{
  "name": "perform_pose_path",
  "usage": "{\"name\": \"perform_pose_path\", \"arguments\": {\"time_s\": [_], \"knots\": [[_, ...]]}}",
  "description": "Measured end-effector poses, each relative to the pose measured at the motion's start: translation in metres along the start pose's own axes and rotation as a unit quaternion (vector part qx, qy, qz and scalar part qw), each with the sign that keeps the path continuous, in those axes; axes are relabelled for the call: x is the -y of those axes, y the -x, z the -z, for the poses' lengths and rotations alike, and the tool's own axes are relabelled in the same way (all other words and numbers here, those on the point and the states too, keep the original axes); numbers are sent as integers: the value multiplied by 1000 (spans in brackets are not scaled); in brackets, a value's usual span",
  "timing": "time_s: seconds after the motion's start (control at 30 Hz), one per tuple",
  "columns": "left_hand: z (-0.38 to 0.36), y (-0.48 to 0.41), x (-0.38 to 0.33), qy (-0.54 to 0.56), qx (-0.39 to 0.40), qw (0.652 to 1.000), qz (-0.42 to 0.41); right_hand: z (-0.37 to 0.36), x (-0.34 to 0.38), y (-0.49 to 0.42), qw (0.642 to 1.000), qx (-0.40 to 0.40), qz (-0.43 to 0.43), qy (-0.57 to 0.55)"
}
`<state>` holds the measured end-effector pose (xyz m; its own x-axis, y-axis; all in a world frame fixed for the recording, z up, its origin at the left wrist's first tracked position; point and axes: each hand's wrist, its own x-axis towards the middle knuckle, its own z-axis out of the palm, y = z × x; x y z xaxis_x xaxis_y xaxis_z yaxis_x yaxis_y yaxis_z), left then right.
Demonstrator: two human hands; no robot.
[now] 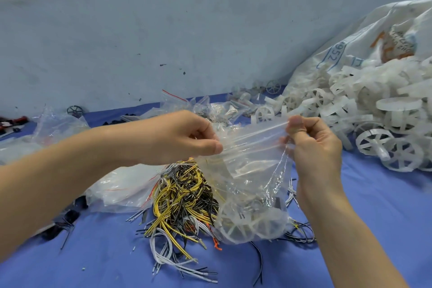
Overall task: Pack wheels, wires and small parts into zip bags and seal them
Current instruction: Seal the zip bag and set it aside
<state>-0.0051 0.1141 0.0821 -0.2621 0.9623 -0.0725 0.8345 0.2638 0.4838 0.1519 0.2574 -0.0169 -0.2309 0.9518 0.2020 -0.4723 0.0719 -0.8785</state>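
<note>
Both hands are up at the mouth of a clear zip bag (247, 170), held above the blue counter (374, 206). The left hand (177, 135) pinches the bag's top edge at its left end, fingers curled tight on the plastic; the right hand (313, 145) pinches the right end of that strip, thumb on top. Inside, sunk to the bottom of the bag, sit white spoked wheels (238, 224) with thin wires beside them. Right beneath and to the left, a tangled heap of yellow, black and white wires (180, 196) lies on the counter. Off to the right, a big pile of loose white wheels (364, 112) spills from a large white sack (364, 37). More crumpled clear bags (117, 189) lie at left.
</note>
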Motion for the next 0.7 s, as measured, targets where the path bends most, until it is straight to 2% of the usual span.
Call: {"name": "perform_pose_path", "arguments": {"time_s": [0.1, 0.23, 0.3, 0.43, 0.6, 0.67, 0.7], "knots": [[1, 11, 11, -13, -27, 1000, -8, -4, -2, 1, 1000, 8, -3, 4], [-8, 14, 17, 34, -152, 986, -66, -3, 0, -2, 999, 25, -24, -10], [-13, 14, 16, 58, -183, 978, -86, 2, 1, -5, 998, 46, -33, -18], [-17, 13, 14, 143, -168, 972, -77, 8, -1, -8, 997, 67, -33, -27], [-16, 9, 15, 272, -140, 952, 0, 7, -1, -8, 997, 60, -25, -30], [-15, 8, 15, 299, -146, 943, 12, 4, 2, -5, 998, 56, 16, 10], [-15, 8, 15, 306, -149, 940, 11, 4, 3, -3, 993, 53, 71, 74]]}}
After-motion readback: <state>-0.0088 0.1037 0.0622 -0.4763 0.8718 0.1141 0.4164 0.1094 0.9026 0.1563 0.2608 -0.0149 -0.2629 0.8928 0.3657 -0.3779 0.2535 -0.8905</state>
